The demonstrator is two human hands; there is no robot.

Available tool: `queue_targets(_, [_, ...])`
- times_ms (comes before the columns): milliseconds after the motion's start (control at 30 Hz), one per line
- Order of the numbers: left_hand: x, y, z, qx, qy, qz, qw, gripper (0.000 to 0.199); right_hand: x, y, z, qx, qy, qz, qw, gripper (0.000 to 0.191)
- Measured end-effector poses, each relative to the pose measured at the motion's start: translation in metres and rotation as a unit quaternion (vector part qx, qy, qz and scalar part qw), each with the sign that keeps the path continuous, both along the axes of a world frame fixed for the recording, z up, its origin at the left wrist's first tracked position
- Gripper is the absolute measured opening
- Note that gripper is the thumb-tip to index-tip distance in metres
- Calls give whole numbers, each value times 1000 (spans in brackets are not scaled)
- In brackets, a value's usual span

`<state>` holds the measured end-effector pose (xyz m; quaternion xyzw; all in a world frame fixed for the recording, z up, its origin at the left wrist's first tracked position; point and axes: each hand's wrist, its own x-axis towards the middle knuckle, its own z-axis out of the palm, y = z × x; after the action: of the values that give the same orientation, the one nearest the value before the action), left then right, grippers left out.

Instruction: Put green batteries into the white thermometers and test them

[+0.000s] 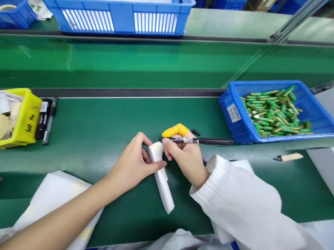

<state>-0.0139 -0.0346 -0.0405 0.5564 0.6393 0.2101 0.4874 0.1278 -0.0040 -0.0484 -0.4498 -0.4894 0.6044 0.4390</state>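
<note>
Two hands meet at one white rolled piece [164, 186] on the green worktop [96, 130]; the left hand [136, 158] grips it between thumb and fingers near its wider far end, presumably to steady it against rolling; the right hand [186, 153] is closed round a black pen [215, 142], one finger wearing a yellow cover [175, 131], perhaps for protection. Pen tip sits at that wide end, contact not certain; a small black cap [196, 132] lies just beyond the right hand, probably for easy reach; a blue bin [239, 126] of green parts [275, 110] stands farther right, likely to give both hands room.
</note>
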Motion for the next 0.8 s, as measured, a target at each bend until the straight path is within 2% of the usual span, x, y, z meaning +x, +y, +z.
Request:
queue_targets(133, [-1, 2, -4, 3, -40, 0, 999, 43, -1, 2, -9, -18, 41, 12, 999, 12])
queue_targets(267, [-3, 3, -8, -4, -58, 6, 998, 44, -2, 4, -11, -19, 43, 26, 999, 14])
queue_targets(533, [-2, 3, -12, 11, -84, 13, 996, 42, -2, 3, -11, 29, -54, 51, 997, 9])
queue_targets(800, [-1, 2, -12, 7, -75, 10, 997, 42, 0, 2, -13, 41, -61, 48, 996, 11])
